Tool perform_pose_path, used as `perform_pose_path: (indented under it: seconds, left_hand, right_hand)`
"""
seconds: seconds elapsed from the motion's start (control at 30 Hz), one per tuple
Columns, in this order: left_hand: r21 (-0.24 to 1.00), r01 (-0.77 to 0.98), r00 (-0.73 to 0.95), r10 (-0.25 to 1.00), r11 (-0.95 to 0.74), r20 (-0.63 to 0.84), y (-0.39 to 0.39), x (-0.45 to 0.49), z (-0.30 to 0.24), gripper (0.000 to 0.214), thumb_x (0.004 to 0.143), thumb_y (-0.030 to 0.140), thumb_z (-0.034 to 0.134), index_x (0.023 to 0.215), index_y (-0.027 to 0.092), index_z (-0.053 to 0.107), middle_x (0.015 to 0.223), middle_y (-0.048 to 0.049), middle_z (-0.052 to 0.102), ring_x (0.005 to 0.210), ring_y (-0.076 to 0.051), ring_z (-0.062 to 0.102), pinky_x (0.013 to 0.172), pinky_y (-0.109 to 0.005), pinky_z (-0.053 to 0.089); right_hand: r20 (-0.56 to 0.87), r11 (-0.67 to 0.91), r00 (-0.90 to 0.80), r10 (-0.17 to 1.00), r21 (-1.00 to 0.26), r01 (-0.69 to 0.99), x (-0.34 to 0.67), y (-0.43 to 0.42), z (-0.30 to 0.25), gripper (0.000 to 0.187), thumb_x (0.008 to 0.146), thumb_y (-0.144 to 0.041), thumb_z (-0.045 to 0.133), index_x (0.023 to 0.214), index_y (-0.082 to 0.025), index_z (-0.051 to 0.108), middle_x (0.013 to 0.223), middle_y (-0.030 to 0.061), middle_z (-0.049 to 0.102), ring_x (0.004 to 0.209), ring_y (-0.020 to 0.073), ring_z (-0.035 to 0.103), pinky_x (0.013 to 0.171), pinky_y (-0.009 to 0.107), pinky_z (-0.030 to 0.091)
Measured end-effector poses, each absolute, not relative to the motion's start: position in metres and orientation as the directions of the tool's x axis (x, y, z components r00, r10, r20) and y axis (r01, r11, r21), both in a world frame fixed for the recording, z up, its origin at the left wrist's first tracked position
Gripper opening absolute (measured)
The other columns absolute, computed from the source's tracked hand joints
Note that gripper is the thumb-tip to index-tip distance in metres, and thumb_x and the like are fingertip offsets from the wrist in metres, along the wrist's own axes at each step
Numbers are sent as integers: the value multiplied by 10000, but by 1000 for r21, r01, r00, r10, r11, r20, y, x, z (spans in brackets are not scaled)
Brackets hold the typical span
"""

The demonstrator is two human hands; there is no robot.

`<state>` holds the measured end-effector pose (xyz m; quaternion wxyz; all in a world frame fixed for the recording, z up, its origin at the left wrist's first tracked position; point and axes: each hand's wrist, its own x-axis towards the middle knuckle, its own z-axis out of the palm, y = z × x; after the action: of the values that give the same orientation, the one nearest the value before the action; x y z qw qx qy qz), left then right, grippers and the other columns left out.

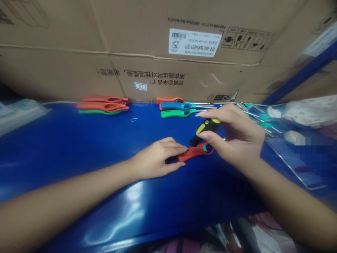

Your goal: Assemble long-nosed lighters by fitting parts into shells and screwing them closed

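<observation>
Left hand (156, 158)'s got a long red plastic lighter (195, 152) pinched at its left end; right hand (238, 135) grips a stubby black-and-yellow screwdriver (200, 130) slanting down there.

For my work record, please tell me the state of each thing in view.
Left hand: holding red lighter
Right hand: gripping the screwdriver
Screwdriver: tilted, tip down
Red lighter: lying on the table
Lighters behind: lying grouped
Casings at left: lying grouped
Cardboard box: print upside down
</observation>
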<state>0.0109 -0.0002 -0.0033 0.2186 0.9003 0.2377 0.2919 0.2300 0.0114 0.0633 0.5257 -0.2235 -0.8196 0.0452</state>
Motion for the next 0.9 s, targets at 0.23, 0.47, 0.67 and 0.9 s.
perform_pose_path:
  seconds: [0.23,0.47,0.67,0.9]
  left_hand:
    - [527,302,717,553,-795,423,-1,11,-2,273,939,275,644,1180,153,682,1056,-80,747,951,-201,627,879,-352,526]
    - [540,297,717,558,-787,418,-1,11,-2,280,939,282,648,1188,159,674,1055,-77,749,962,-206,638,890,-357,515]
    - [536,296,722,552,-791,416,-1,11,0,213,932,249,645,1124,175,699,1000,-54,746,940,-194,631,878,-337,520]
    - [535,313,706,569,-785,422,-1,11,0,241,931,269,664,1138,151,697,1059,-70,752,926,-192,639,865,-330,533]
  right_hand:
    - [712,842,-455,535,-493,218,229,6,64,351,1025,-229,451,1332,-281,614,1119,63,714,971,213,676,853,406,571]
    - [838,925,-424,344,-225,306,234,14,64,348,911,-274,673,1258,-300,673,1051,54,731,931,237,661,844,427,568]
    - [770,912,-490,409,-323,254,228,-1,70,334,963,-245,583,1287,-290,650,1010,53,732,908,225,679,800,404,583]
    - [800,894,-428,421,-286,344,227,-3,69,298,1005,-240,495,1246,-279,664,1094,72,715,979,227,670,879,426,563]
